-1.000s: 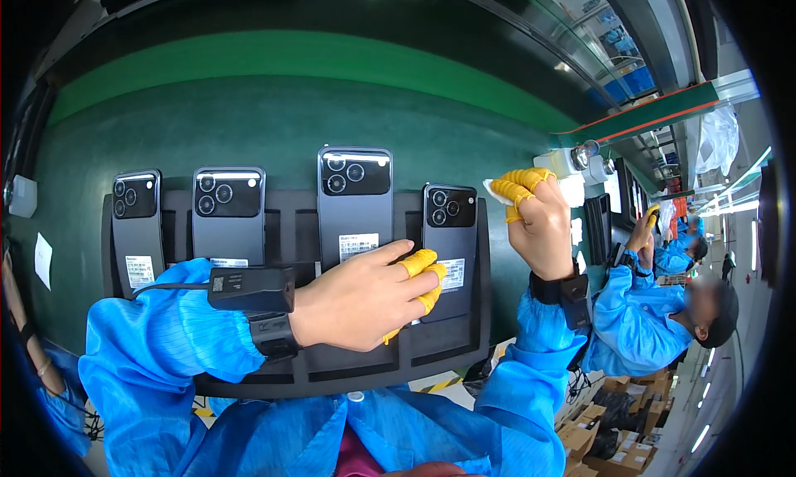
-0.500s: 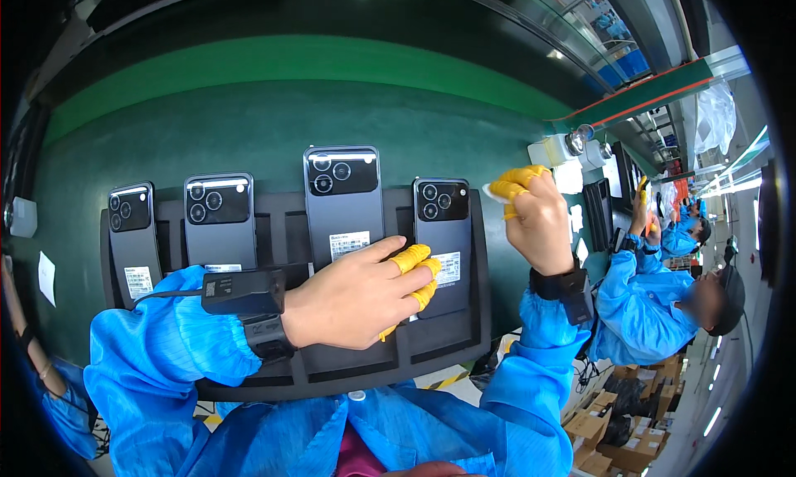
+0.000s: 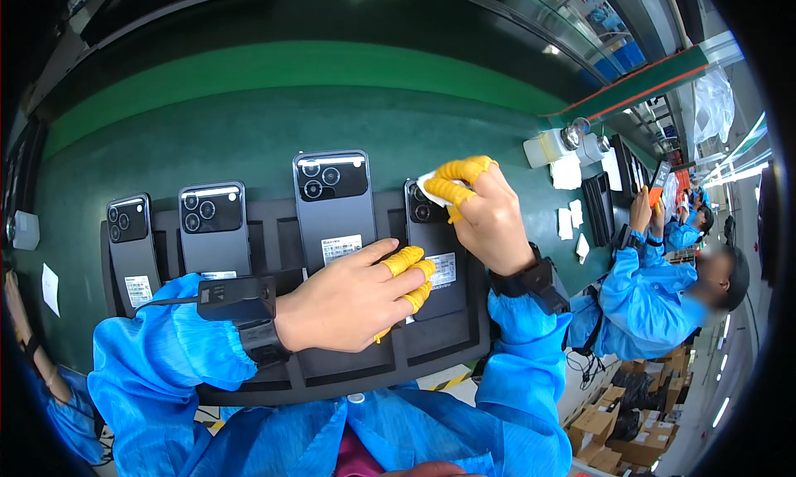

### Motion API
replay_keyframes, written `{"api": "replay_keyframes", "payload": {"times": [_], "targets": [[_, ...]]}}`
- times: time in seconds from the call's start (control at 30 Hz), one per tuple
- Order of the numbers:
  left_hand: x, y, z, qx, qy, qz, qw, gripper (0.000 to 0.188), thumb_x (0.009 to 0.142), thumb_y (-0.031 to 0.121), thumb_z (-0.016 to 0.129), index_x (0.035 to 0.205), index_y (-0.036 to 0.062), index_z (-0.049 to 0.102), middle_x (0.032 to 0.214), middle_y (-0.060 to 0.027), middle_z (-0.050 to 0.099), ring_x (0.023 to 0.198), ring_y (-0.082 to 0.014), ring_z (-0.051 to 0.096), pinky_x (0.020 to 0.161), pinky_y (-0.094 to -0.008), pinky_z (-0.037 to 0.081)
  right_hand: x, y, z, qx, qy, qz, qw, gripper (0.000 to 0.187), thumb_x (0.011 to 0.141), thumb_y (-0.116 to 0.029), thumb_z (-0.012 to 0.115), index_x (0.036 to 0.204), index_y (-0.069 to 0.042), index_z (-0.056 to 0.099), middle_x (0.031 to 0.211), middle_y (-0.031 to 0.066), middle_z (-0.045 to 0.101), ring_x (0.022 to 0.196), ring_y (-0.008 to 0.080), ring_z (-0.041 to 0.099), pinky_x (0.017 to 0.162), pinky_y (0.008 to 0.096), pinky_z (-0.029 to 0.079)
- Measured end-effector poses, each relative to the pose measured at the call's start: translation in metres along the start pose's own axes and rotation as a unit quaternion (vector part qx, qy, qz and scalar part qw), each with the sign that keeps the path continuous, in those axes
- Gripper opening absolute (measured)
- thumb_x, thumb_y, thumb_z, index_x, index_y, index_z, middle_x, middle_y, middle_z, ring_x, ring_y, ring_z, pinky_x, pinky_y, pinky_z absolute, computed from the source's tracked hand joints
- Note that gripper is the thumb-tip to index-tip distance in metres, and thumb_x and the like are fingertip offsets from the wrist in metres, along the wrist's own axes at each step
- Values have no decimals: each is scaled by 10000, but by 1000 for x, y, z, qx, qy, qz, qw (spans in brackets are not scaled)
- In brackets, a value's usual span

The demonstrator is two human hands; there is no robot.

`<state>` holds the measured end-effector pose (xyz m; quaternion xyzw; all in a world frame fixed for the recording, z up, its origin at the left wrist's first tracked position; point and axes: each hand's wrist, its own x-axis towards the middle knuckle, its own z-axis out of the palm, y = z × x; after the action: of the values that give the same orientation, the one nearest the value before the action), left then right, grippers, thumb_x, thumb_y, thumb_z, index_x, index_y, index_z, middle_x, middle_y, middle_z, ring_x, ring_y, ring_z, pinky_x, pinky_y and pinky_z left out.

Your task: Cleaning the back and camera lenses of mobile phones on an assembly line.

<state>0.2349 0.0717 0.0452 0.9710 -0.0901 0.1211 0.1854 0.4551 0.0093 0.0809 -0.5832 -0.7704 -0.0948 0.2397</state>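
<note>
Four grey smartphones lie face down in a black tray (image 3: 332,386), camera blocks toward the far side. My right hand (image 3: 489,220), in yellow finger cots, pinches a white wipe (image 3: 444,188) against the camera block of the rightmost smartphone (image 3: 444,303). My left hand (image 3: 348,299), also with yellow finger cots, reaches across the lower part of the tall smartphone (image 3: 336,216). Its fingers are spread, their tips at the left edge of the rightmost smartphone. To the left lie another smartphone (image 3: 214,241) and the leftmost smartphone (image 3: 133,245), partly covered by my sleeve.
Two bottles with metal tops, one a white bottle (image 3: 546,148), stand at the right of the green table (image 3: 249,129). White papers (image 3: 566,172) and black trays (image 3: 599,205) lie nearby. A co-worker (image 3: 647,295) in blue sits at the right; another person's arm shows far left.
My right hand has moved left with the wipe, from beside the rightmost smartphone onto its camera block. My left hand stays nearly in place. The whole view has shifted slightly.
</note>
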Motion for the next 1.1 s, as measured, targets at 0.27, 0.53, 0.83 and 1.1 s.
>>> {"api": "replay_keyframes", "payload": {"times": [0.27,0.53,0.83,1.1], "targets": [[-2,1,-1,3,5,2,1000,514,743,197,687,1233,58,625,1246,-97,596,1195,-262,580,1148,-458,337,12,17,-2,-36,41,8,998,325,638,111,631,926,8,740,983,137,669,888,325,611,798,390,518],[-2,0,0,14,5,5,1000,514,745,203,693,1233,56,624,1253,-99,593,1194,-263,582,1147,-453,335,5,-9,8,-15,3,-14,1000,275,635,82,658,882,4,747,977,141,658,855,317,601,773,383,527],[-1,1,0,12,-25,-10,1000,515,742,198,698,1230,52,625,1272,-100,593,1191,-263,588,1149,-447,338,-30,18,-34,-94,8,105,990,276,612,107,662,863,7,719,917,161,633,825,352,596,732,430,508],[1,0,0,8,-3,0,1000,519,739,201,703,1232,58,625,1274,-100,592,1206,-265,580,1144,-448,348,9,0,0,18,50,-8,999,284,586,83,648,849,3,716,910,154,620,836,344,587,765,421,510]]}}
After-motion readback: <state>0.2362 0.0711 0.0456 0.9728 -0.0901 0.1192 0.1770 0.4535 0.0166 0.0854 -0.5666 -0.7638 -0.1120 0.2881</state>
